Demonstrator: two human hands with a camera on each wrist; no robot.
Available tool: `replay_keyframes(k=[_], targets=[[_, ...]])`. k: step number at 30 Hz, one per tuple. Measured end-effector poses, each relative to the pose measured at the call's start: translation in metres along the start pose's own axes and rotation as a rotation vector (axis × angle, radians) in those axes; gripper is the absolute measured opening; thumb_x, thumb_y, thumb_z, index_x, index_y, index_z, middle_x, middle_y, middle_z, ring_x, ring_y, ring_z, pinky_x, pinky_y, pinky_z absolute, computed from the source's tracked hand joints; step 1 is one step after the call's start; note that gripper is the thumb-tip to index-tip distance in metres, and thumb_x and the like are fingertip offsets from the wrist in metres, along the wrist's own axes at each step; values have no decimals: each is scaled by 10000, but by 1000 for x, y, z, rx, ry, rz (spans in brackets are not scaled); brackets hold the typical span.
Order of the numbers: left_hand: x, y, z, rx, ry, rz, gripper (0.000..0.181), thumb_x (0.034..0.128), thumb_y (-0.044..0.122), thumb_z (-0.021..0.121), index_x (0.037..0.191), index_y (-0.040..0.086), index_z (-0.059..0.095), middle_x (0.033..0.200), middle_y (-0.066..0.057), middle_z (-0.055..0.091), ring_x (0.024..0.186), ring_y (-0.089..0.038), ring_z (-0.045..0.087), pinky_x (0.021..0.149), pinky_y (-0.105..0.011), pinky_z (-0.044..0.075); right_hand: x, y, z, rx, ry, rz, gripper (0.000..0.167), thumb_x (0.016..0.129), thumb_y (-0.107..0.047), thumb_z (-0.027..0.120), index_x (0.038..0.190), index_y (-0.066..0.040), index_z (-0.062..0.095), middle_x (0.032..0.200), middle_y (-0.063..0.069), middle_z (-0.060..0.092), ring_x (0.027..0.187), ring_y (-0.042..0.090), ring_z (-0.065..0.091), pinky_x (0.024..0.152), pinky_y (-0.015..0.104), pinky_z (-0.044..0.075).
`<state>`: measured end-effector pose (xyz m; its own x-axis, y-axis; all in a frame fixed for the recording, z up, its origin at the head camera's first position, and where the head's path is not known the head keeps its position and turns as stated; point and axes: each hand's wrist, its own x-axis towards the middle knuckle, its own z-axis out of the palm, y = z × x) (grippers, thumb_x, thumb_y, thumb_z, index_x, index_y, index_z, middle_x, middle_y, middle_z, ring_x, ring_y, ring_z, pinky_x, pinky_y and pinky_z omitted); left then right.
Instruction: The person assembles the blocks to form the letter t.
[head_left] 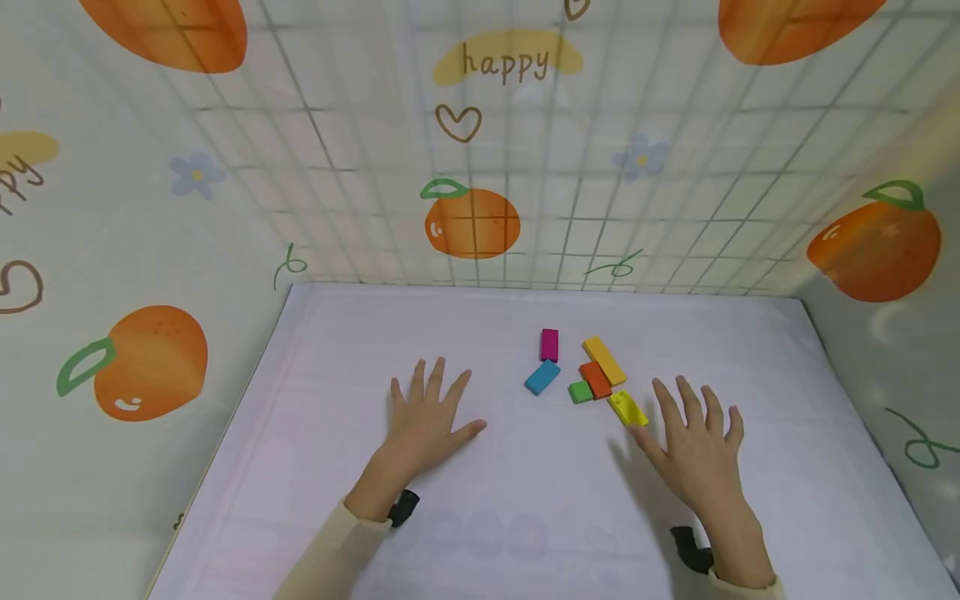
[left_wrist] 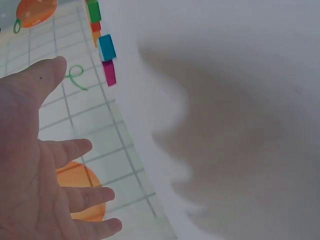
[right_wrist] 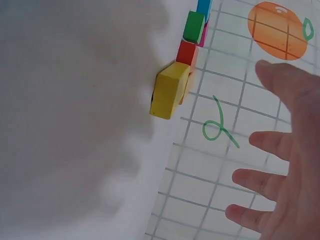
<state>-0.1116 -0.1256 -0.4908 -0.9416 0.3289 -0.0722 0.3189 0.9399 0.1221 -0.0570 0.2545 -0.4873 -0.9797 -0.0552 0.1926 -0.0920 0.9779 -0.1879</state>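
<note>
My left hand point(head_left: 424, 425) is spread above the white table, left of the blocks, holding nothing; its fingers show in the left wrist view. My right hand point(head_left: 697, 458) hovers with fingers apart, its thumb near the yellow block point(head_left: 627, 408); whether they touch I cannot tell. Close together lie a green block point(head_left: 581, 392), a red-orange block point(head_left: 596, 380) and a yellow-orange block point(head_left: 604, 361). Left of these, a blue block point(head_left: 542, 377) lies by a magenta block point(head_left: 550, 345). The yellow block point(right_wrist: 169, 92) appears nearest in the right wrist view.
The white tabletop point(head_left: 525, 533) meets a hanging sheet point(head_left: 360, 208) printed with oranges, hearts and flowers at its back edge. A grid shows on the sheet. More printed sheeting stands along the left and right sides.
</note>
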Motion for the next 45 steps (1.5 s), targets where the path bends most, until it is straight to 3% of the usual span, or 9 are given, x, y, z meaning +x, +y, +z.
replay_keyframes(k=[13,18,24,29,38,45], targets=[[26,26,3,-21,-23,32,804,946,713,419,1590,252,279,1619,-175,235,1468,-437,175,1079,-732,180,5,2,8,9,-1,7,779,875,-459,726,1476,-79,410,1475,291,381,1325,539,284,1021,776,148],[38,37,5,-59,-48,72,761,967,676,433,1564,214,335,1591,-177,290,1449,-436,231,1074,-707,242,6,3,11,97,34,13,704,863,-398,760,1418,-58,492,1434,281,444,1270,529,372,969,771,239],[53,49,10,-94,-83,98,738,978,659,427,1559,212,337,1571,-171,318,1432,-426,270,1066,-673,299,8,2,12,239,6,82,610,891,-319,755,1373,-15,536,1368,317,487,1205,554,434,904,752,317],[66,57,14,-115,-96,98,746,971,667,431,1561,220,329,1560,-156,335,1420,-409,295,1064,-640,336,12,4,18,328,-16,112,584,910,-328,742,1345,15,555,1300,350,513,1140,553,488,822,706,417],[87,73,13,-172,-142,50,755,965,643,474,1560,198,340,1547,-138,361,1390,-378,339,1071,-610,352,19,3,26,444,-116,199,584,925,-312,729,1351,41,541,1333,347,479,1212,527,427,952,687,377],[98,81,18,-171,-159,21,715,968,625,489,1534,201,380,1531,-142,385,1378,-376,357,1071,-635,327,24,1,29,454,-145,207,578,911,-295,742,1319,71,559,1305,340,515,1200,515,438,966,664,386]])
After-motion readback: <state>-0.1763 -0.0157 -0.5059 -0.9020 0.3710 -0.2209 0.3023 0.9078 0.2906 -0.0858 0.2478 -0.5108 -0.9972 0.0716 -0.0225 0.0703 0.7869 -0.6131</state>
